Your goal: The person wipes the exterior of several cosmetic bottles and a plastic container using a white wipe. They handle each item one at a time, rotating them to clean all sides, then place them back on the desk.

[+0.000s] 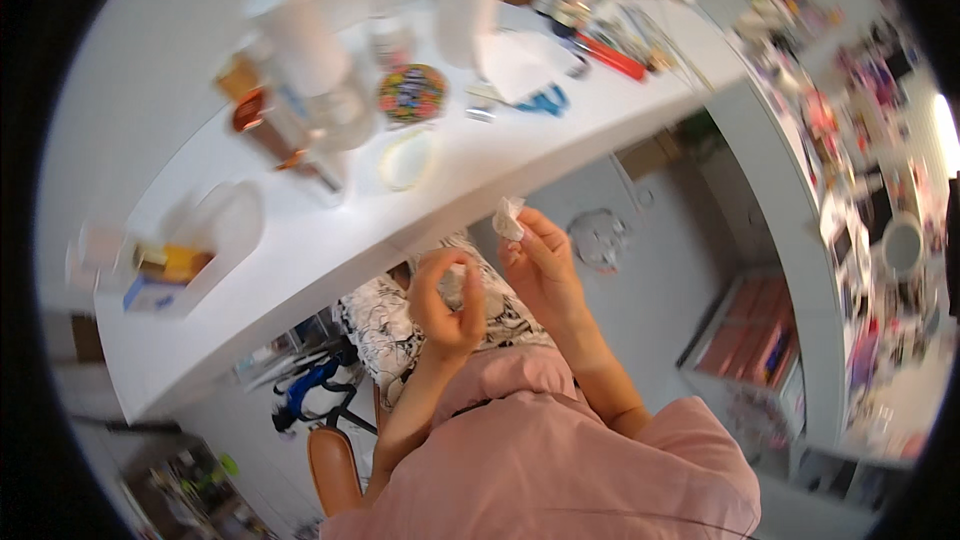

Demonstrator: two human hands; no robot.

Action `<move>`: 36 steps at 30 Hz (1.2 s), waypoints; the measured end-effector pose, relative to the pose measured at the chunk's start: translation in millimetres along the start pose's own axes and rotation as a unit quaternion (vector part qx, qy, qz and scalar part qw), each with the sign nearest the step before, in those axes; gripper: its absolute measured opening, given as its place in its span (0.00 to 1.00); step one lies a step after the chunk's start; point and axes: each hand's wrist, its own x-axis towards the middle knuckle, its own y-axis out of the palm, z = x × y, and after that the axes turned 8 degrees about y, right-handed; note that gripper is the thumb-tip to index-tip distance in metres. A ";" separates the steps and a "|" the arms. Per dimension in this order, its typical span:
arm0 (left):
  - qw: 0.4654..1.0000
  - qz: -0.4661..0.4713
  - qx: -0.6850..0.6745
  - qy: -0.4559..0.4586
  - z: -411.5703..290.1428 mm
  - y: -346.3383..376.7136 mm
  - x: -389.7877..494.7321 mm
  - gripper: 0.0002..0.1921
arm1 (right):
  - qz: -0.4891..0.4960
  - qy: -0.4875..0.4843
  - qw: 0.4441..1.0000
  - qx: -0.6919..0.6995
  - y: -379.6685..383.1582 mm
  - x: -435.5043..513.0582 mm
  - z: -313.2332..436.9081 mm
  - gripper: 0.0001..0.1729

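Observation:
Between the thumb and fingers of my right hand (540, 255) is a small crumpled white piece, tissue or thin wrapping (508, 219), held just off the desk's front edge. My left hand (448, 300) is beside it over my lap, fingers curled toward the thumb with a gap between them; nothing shows in it. Beyond my hands, on the white desk (315, 255), lie a pale oval ring-shaped thing (407, 159) and a round colourful patterned item (412, 93).
At the desk's left is a clear plastic container (232, 217) with small packages. White cylinders (469, 0), a blue item (546, 100) and a red-handled tool (611, 58) are farther back. A brown armrest (334, 469) is low at left; a drawer unit (750, 330) stands under the desk.

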 end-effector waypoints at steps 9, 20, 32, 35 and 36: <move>0.746 0.419 -0.231 -0.463 57.4 153.1 -150.3 0.18 | -0.457 -0.128 0.829 0.294 -231.1 -119.5 -5.4 0.15; 0.678 0.500 -0.127 -0.524 106.8 248.7 -228.6 0.22 | -0.699 -0.165 0.677 0.159 -449.8 -120.2 10.6 0.05; 0.692 0.436 -0.155 -0.554 119.8 224.8 -267.4 0.14 | -0.764 -0.013 0.502 -0.405 -577.5 -84.5 -2.3 0.27; 0.682 0.409 -0.196 -0.573 119.6 225.7 -262.2 0.13 | -0.696 0.014 0.569 -0.437 -579.8 -101.1 -13.6 0.35; 0.680 0.395 -0.211 -0.581 119.8 225.9 -259.5 0.13 | -0.685 0.038 0.567 -0.456 -575.2 -108.1 -23.1 0.33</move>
